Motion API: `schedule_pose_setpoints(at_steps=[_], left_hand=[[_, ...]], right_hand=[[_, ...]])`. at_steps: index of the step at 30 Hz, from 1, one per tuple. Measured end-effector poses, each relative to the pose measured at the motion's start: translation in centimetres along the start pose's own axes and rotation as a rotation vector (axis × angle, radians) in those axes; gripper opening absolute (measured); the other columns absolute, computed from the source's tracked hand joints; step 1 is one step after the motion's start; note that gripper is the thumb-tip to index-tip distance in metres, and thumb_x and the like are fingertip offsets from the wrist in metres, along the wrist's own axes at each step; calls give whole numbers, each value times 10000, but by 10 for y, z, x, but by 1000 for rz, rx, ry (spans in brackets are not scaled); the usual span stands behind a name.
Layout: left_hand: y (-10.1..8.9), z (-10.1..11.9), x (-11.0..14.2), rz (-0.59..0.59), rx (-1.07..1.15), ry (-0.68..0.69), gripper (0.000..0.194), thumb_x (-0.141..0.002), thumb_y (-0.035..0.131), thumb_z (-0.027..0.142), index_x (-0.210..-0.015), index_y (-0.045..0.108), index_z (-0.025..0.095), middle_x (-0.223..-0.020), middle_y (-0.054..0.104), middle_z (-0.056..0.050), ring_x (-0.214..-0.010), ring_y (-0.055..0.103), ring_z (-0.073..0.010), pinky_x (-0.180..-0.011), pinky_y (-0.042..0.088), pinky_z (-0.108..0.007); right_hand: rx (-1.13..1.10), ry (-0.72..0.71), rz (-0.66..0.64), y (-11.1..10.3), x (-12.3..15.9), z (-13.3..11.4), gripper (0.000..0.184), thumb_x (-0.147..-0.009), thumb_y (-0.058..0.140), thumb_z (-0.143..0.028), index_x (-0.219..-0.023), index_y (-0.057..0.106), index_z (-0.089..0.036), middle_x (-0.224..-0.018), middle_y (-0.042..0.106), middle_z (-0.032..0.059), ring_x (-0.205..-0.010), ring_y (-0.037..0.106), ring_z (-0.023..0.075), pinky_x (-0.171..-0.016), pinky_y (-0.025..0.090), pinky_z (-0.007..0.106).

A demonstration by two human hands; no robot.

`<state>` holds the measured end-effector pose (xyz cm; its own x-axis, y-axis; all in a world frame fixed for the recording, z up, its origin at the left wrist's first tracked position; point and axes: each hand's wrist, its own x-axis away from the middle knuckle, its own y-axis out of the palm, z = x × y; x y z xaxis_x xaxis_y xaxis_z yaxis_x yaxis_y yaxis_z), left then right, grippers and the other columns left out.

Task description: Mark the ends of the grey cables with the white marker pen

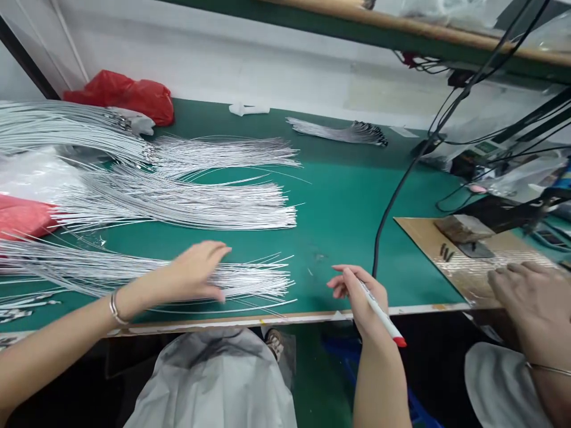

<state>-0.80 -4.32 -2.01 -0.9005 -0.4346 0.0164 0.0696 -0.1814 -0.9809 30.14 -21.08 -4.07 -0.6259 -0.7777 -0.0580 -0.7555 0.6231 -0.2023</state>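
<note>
My left hand (pixel 198 270) rests on or just over the nearest bundle of thin silvery-white wires (pixel 259 279), its fingers stretched out and thumb apart. My right hand (pixel 368 297) is closed around a white marker pen (pixel 379 310) with a red end, which points back toward my forearm. That hand hovers near the front edge of the green table (pixel 339 208), to the right of the wire ends. Behind my left hand lies a second thick bundle of wires (pixel 232 205), and a third bundle (pixel 232 153) lies farther back.
Grey cables (pixel 57 128) and a red bag (pixel 129 98) fill the back left. A small wire bundle (pixel 339 131) lies near the wall. At right, a black cable (pixel 401 184) hangs down beside a cardboard sheet (pixel 428 244); a co-worker's hand (pixel 530 297) is over it.
</note>
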Motion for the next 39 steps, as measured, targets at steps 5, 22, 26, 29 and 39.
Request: schedule_pose_setpoints(at_steps=[5, 22, 26, 29, 39], left_hand=[[30, 23, 11, -16, -66, 115, 933, -742, 438, 745, -1400, 291, 100, -1407, 350, -210, -1299, 300, -337, -1023, 285, -422], [16, 14, -7, 188, 256, -161, 327, -963, 317, 331, -942, 593, 156, -890, 635, -68, -839, 574, -191, -732, 425, -280], [-12, 20, -10, 70, 446, -219, 388, -972, 253, 409, -970, 562, 175, -674, 541, 4, -564, 471, -134, -549, 334, -243], [-26, 29, -9, -29, 562, -185, 427, -968, 244, 444, -929, 578, 181, -648, 498, 17, -549, 426, -116, -540, 309, -228], [-32, 62, -15, -337, 743, -5, 344, -934, 342, 444, -898, 550, 172, -719, 531, 14, -578, 440, -101, -531, 329, -203]], right_hand=[[-26, 3, -11, 4, 10, 2, 301, -781, 589, -475, -804, 634, -178, -557, 624, 26, -433, 516, 118, -423, 419, 240], [-29, 15, -109, -2, 23, 23, 294, -819, 566, -450, -858, 615, -163, -601, 626, 29, -459, 519, 109, -448, 422, 231], [-29, -24, -86, 11, 22, 20, 291, -811, 570, -442, -856, 615, -158, -605, 636, 34, -468, 529, 110, -454, 433, 228], [-68, -49, -198, 32, 24, 8, 286, -795, 579, -434, -877, 614, -163, -585, 634, 23, -448, 521, 108, -446, 434, 227], [-362, 52, -350, 98, 38, -40, 411, -800, 495, -578, -659, 482, -192, -457, 558, -25, -371, 485, 85, -376, 372, 185]])
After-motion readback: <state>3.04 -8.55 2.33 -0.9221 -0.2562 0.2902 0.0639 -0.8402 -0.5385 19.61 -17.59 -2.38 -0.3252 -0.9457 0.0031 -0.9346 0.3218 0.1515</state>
